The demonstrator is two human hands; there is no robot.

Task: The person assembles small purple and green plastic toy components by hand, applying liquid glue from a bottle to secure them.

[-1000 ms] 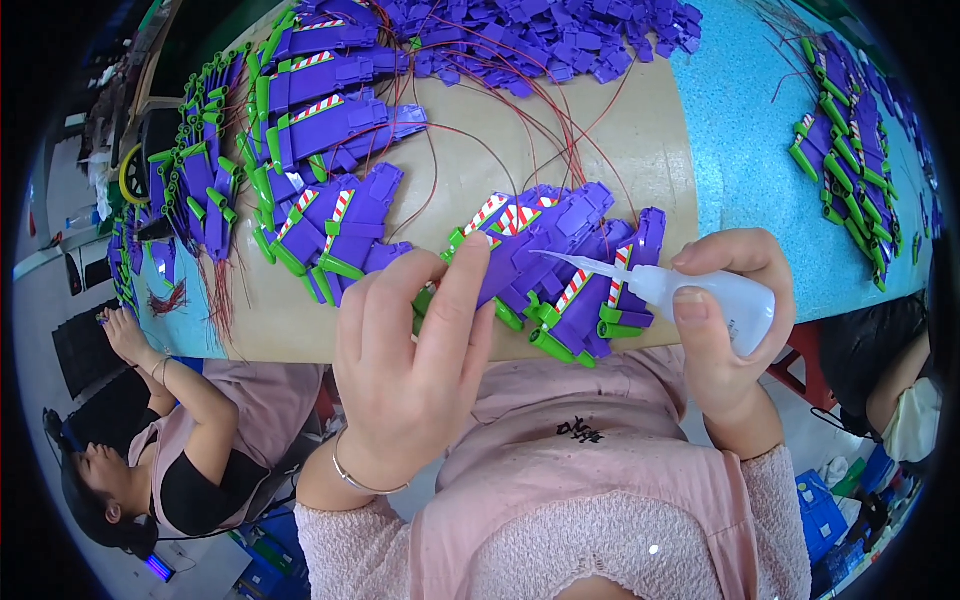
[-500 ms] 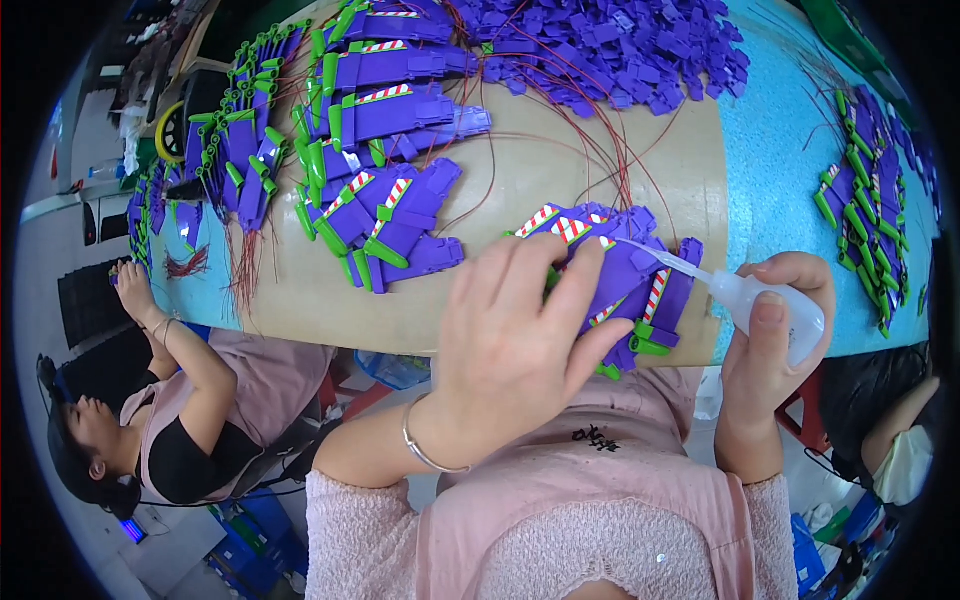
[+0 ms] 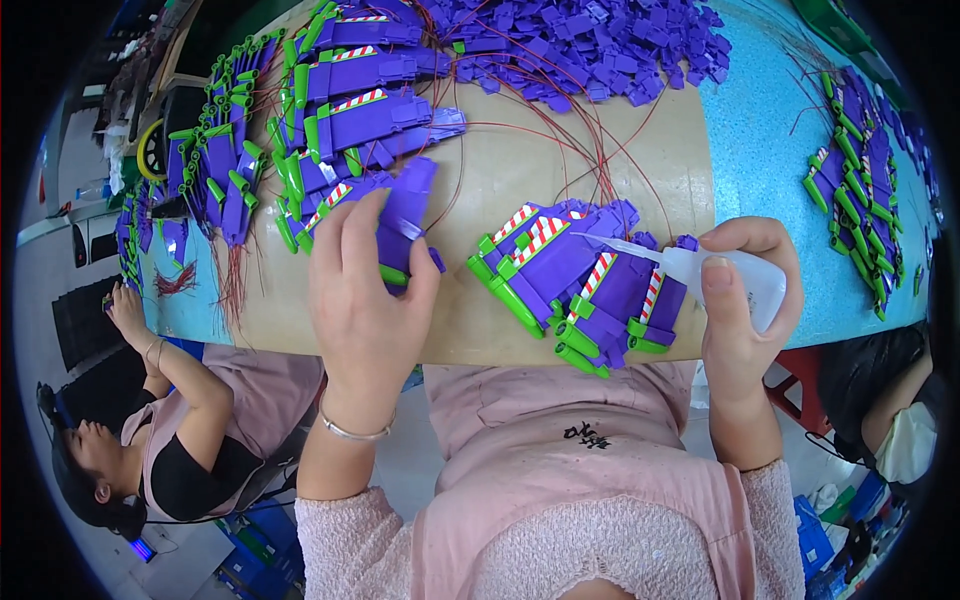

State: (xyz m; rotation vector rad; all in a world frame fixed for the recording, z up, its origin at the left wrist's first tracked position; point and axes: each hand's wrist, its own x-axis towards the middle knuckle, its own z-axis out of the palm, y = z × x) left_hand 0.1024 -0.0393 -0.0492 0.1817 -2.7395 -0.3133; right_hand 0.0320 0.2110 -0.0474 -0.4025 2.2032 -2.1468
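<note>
My left hand [image 3: 368, 285] is over the near pile of toy wing pieces, its fingers and thumb closed about a purple wing piece [image 3: 408, 200] with a green end. The fingers hide part of that piece. In my right hand [image 3: 745, 320] is a small translucent squeeze bottle [image 3: 758, 287], tipped sideways with its thin nozzle pointing left. The nozzle tip is just over a fanned group of purple wings [image 3: 541, 268] with green ends and red-and-white striped bands. Whether the tip touches them I cannot tell.
Stacks of similar wings [image 3: 365, 122] with thin red wires lie at the far left. A heap of small purple parts [image 3: 600, 50] is at the back. More wings [image 3: 860, 185] lie on the blue surface [image 3: 750, 130] at right. Another person [image 3: 200, 410] works at left.
My left hand has moved left from the fanned wings to the other pile and closed on a wing. The bottle's nozzle has shifted slightly left. The whole view has shifted a little.
</note>
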